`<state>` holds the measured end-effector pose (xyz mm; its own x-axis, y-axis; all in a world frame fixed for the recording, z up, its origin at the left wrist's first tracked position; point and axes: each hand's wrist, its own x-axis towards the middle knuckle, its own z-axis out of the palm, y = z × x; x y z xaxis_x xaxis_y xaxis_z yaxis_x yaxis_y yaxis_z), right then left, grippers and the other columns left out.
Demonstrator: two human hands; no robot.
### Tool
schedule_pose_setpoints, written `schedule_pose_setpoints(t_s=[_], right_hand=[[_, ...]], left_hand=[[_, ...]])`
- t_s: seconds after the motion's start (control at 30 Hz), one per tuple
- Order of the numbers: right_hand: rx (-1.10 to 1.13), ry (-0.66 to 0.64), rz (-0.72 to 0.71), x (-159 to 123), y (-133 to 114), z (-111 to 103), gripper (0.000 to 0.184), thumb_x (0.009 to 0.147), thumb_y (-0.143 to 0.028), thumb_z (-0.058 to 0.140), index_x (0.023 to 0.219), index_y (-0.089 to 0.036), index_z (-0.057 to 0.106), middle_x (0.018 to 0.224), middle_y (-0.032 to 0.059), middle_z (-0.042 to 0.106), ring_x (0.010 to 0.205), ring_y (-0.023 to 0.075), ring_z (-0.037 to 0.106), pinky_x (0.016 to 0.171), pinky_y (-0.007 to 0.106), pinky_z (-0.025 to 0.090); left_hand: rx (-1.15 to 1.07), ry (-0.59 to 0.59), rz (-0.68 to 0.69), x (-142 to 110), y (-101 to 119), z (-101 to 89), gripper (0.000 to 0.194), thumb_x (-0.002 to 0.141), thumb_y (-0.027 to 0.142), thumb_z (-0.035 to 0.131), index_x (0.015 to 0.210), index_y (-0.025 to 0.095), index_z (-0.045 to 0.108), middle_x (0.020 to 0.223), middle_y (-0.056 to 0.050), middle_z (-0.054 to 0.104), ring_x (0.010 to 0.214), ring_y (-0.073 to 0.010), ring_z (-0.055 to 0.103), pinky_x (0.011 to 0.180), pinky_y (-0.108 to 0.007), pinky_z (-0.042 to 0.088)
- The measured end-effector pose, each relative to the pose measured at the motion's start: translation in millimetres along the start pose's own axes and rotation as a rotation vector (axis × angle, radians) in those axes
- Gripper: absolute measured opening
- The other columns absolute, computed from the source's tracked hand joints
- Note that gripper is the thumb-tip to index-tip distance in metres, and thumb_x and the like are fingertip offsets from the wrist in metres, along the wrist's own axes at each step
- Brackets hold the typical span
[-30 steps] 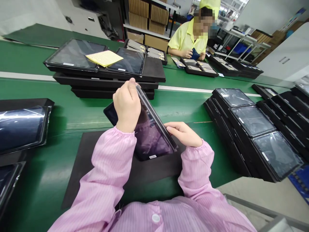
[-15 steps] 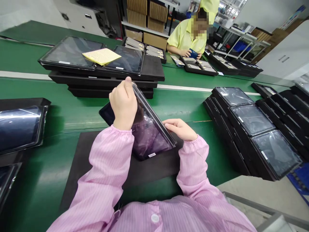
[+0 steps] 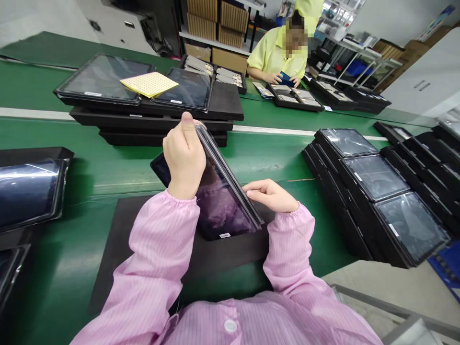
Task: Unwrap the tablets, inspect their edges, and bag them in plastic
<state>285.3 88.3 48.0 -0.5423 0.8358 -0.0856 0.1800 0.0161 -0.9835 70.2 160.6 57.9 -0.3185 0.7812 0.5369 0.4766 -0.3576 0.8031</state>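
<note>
My left hand (image 3: pixel 185 155) is closed round the upper part of a dark glossy tablet screen (image 3: pixel 226 206), thumb up. The screen stands tilted, its lower end at a black foam mat (image 3: pixel 223 256) on the green table. A small white label (image 3: pixel 224 235) sits near its bottom edge. Its long right edge looks layered; whether that is more than one panel I cannot tell. My right hand (image 3: pixel 271 194) lies beside that edge, fingers stretched, with the tips at or touching it. The parts of the screen behind my left hand are hidden.
Black foam trays (image 3: pixel 230 103) with screens and a yellow sticker sheet (image 3: pixel 149 84) are stacked ahead. More stacked trays (image 3: pixel 338 206) stand at right; wrapped screens (image 3: pixel 28 187) lie at left. Across the table, a person in yellow (image 3: pixel 269 52) holds a small blue item (image 3: pixel 286 79).
The screen has tilted very slightly in my left hand. My right hand has shifted a little down and to the right, still by the edge.
</note>
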Motion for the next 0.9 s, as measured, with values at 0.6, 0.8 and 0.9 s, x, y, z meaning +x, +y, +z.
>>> schedule_pose_setpoints(t_s=[0.6, 0.8, 0.9], right_hand=[[-0.038, -0.227, -0.089, -10, -13, -3, 0.039, 0.083, -0.047, 0.075, 0.064, -0.015, 0.065, 0.058, -0.0014, 0.059, 0.056, 0.0109, 0.053, 0.060, 0.025, 0.048], [-0.030, -0.166, -0.133, -17, -16, 2, 0.046, 0.085, -0.059, 0.072, 0.074, -0.014, 0.072, 0.067, 0.0032, 0.068, 0.062, 0.0140, 0.060, 0.065, 0.028, 0.052], [0.034, 0.052, -0.216, -19, -17, 17, 0.050, 0.085, -0.064, 0.069, 0.101, -0.017, 0.072, 0.082, 0.0057, 0.072, 0.074, 0.0185, 0.066, 0.076, 0.034, 0.056]], left_hand=[[-0.145, -0.047, 0.177, -40, 57, -9.8, 0.067, 0.105, 0.054, 0.015, 0.081, 0.022, 0.069, 0.075, -0.004, 0.069, 0.076, -0.0192, 0.066, 0.083, -0.035, 0.049], [-0.214, -0.102, 0.231, -48, 68, -15.8, 0.065, 0.105, 0.056, 0.016, 0.079, 0.024, 0.066, 0.074, -0.005, 0.069, 0.075, -0.0202, 0.064, 0.083, -0.036, 0.048], [-0.221, -0.183, 0.232, -47, 70, -18.4, 0.062, 0.104, 0.054, 0.015, 0.079, 0.025, 0.064, 0.077, -0.005, 0.068, 0.077, -0.0216, 0.063, 0.084, -0.038, 0.048]])
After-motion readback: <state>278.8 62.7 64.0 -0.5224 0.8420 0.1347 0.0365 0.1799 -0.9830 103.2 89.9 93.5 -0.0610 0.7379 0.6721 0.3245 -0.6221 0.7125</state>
